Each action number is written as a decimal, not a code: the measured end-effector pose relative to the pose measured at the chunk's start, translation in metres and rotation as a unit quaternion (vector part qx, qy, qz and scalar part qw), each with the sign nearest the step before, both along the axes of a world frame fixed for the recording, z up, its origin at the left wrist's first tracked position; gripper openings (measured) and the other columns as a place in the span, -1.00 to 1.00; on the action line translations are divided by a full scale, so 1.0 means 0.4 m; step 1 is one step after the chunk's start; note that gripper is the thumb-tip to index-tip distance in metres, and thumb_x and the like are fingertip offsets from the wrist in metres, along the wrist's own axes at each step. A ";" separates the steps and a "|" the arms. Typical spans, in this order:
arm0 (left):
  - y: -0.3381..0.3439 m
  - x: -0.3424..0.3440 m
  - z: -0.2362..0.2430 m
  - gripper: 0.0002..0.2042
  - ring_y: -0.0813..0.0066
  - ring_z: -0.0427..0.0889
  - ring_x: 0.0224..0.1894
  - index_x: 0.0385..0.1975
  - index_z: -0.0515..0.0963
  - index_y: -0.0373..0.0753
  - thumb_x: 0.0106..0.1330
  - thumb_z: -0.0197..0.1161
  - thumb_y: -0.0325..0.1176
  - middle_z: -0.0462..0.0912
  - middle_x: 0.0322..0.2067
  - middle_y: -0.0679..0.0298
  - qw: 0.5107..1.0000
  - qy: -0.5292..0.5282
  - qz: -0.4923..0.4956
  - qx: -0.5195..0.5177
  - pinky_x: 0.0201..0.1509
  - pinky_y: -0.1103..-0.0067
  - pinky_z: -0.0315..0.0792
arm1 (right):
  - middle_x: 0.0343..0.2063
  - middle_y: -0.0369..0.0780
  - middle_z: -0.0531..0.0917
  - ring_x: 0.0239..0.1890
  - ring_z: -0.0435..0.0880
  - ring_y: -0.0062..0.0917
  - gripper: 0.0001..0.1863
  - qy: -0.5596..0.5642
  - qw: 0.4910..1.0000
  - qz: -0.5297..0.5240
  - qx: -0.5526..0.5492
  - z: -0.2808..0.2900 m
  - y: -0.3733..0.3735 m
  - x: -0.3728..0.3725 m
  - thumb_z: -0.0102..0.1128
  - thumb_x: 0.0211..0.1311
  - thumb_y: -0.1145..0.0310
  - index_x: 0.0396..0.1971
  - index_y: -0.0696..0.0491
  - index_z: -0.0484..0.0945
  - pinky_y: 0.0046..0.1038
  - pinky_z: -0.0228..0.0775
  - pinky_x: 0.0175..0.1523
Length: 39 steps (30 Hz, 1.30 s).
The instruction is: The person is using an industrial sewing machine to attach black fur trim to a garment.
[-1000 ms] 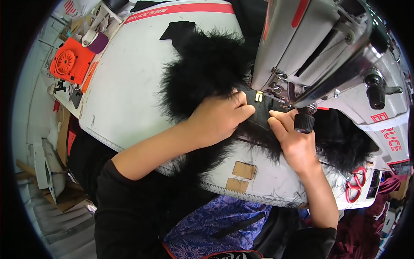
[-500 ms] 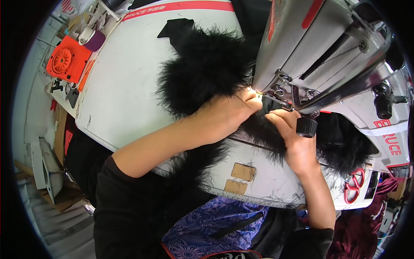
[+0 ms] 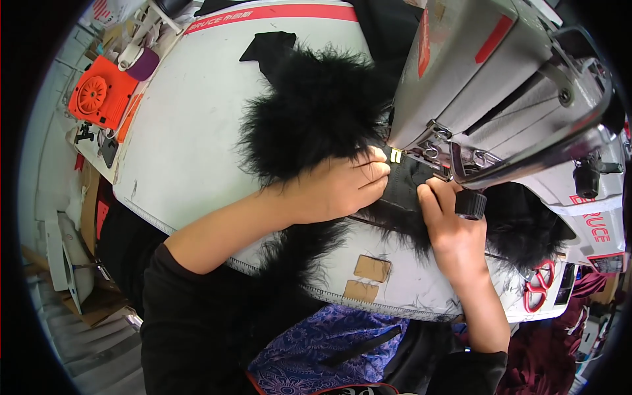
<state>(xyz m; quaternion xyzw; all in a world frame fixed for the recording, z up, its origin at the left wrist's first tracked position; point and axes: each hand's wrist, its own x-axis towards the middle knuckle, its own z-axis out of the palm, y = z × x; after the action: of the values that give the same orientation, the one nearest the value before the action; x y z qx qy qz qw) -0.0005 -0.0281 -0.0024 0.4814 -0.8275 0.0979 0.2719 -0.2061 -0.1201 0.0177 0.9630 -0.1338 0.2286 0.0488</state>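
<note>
A black fur piece (image 3: pixel 316 112) lies across the white sewing table (image 3: pixel 191 131) and runs under the grey sewing machine (image 3: pixel 487 85). My left hand (image 3: pixel 342 187) presses flat on the fur and black fabric (image 3: pixel 401 187) just left of the presser foot (image 3: pixel 396 155). My right hand (image 3: pixel 447 224) pinches the fabric edge in front of the needle area, fingers closed on it. More fur (image 3: pixel 520 224) trails out to the right of the machine.
An orange device (image 3: pixel 102 95) sits at the table's far left corner. Red-handled scissors (image 3: pixel 536 289) lie at the right front edge. Two brown tape patches (image 3: pixel 365 276) mark the table front. Blue patterned cloth (image 3: pixel 322 349) covers my lap.
Both hands have pushed the fur and fabric farther in toward the presser foot; the left hand slid right and up along the seam.
</note>
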 end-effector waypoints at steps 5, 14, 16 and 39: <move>0.006 0.003 0.002 -0.78 0.28 0.54 -0.25 -0.36 0.51 -0.40 -0.03 0.16 -0.46 0.52 -0.32 0.11 0.998 -0.051 -0.016 -0.028 -0.22 0.52 0.49 | -0.30 -0.26 0.52 -0.31 0.56 -0.42 -0.65 0.002 0.998 0.013 -0.059 -0.003 0.002 -0.004 0.19 -0.26 0.55 -0.30 0.09 0.54 -0.47 0.43 -0.30; -0.001 0.004 -0.015 -0.84 0.28 0.54 -0.27 -0.40 0.48 -0.32 0.00 0.13 -0.45 0.49 -0.28 0.18 0.997 0.065 -0.018 0.029 -0.26 0.51 0.49 | -0.41 -0.22 0.55 -0.43 0.57 -0.39 -0.67 -0.063 0.996 0.036 0.047 -0.017 -0.035 -0.013 0.16 -0.21 0.57 -0.30 0.08 0.57 -0.44 0.42 -0.39; 0.003 0.010 -0.009 -0.79 0.30 0.51 -0.26 -0.31 0.54 -0.34 0.03 0.18 -0.46 0.52 -0.25 0.20 0.997 0.048 -0.011 0.053 -0.27 0.52 0.47 | -0.39 -0.24 0.57 -0.39 0.58 -0.39 -0.64 -0.055 0.995 0.010 0.078 -0.023 -0.035 -0.008 0.15 -0.17 0.54 -0.25 0.02 0.59 -0.45 0.43 -0.35; 0.006 0.024 -0.001 -0.67 0.33 0.48 -0.36 -0.31 0.51 -0.33 -0.19 0.23 -0.46 0.40 -0.41 0.25 0.998 -0.056 -0.027 -0.014 -0.43 0.57 0.44 | -0.39 -0.33 0.57 -0.31 0.56 -0.50 -0.62 0.026 0.996 0.021 -0.079 -0.013 -0.066 -0.032 0.22 -0.21 0.49 -0.24 -0.02 0.62 -0.35 0.25 -0.10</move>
<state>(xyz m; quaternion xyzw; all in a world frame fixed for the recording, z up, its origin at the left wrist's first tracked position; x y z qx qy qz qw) 0.0089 -0.0256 -0.0026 0.4490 -0.8525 0.1290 0.2346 -0.2188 -0.1466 0.0123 0.9644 -0.0941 0.2141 0.1236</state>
